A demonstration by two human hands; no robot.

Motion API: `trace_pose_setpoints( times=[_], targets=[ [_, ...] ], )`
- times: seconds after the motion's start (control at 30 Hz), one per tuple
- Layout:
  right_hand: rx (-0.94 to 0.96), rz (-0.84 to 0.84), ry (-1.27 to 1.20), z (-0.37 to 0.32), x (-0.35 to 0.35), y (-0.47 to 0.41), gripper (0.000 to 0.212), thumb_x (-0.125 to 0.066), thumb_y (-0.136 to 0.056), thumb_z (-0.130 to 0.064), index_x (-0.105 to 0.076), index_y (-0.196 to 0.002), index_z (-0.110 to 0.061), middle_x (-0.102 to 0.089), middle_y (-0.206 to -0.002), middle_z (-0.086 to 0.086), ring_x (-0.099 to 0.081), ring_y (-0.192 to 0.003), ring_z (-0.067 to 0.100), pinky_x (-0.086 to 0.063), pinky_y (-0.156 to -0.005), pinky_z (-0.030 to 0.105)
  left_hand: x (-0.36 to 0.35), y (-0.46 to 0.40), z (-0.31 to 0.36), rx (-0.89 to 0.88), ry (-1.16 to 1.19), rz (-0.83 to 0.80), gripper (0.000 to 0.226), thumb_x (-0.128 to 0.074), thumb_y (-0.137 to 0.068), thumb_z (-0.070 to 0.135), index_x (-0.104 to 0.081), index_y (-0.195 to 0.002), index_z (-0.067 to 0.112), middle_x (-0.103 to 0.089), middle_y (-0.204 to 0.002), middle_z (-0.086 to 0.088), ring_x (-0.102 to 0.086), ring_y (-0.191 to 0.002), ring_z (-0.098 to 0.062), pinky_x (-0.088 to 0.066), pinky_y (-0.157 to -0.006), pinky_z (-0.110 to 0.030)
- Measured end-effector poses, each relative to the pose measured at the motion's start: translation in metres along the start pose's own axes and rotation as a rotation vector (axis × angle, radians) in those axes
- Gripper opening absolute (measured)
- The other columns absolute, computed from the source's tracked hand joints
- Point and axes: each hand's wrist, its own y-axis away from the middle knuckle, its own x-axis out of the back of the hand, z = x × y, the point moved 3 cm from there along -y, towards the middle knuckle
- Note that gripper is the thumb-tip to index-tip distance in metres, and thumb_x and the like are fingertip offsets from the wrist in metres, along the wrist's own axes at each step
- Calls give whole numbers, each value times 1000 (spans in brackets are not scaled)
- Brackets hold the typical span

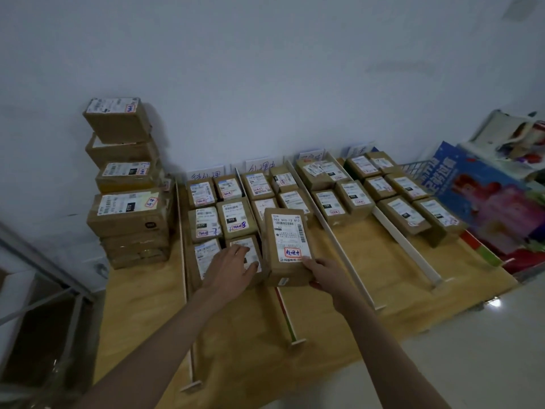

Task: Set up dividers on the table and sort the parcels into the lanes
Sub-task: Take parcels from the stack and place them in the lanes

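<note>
Thin white dividers (342, 246) split the wooden table (368, 290) into lanes, each filled with labelled brown parcels. My right hand (321, 274) grips the near end of a long parcel (287, 240) with a red-marked label, held over the second lane. My left hand (233, 270) rests with fingers spread on a parcel (247, 249) at the front of the first lane. Paper signs (206, 174) stand against the wall behind the lanes.
A tall stack of parcels (126, 184) stands at the table's left end. A blue and red printed box (486, 196) and a wire basket lie at the right. A metal frame (44, 276) is at lower left. Bare tabletop shows in front of the lanes.
</note>
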Motion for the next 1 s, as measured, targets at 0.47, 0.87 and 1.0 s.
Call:
trace_pose_setpoints(
  times=[0.47,0.87,1.0],
  targets=[
    [-22,9,97,49,142,-36,26,-63,-94,-37,-70,-102,-14,-72,-105,6,-68,-99,23,-56,-91,42,-62,-4,115,125,-11,-49,51,-39,-101,49,-46,-142,19,-52,-137,-1,-52,-122,-21,-43,-102,-37],
    [-125,15,169,59,156,-128,36,-61,-96,-37,-67,-112,-6,-68,-111,9,-63,-105,24,-52,-99,45,-104,-72,112,175,11,-70,51,-43,-101,47,-48,-140,16,-53,-136,-3,-51,-122,-21,-42,-103,-35],
    [-148,-7,219,57,143,-164,38,-59,-97,-36,-68,-111,-2,-68,-111,13,-64,-105,28,-52,-98,47,-120,-98,102,209,14,-95,51,-44,-100,46,-48,-140,15,-52,-138,-4,-50,-123,-23,-41,-105,-36]
  ],
)
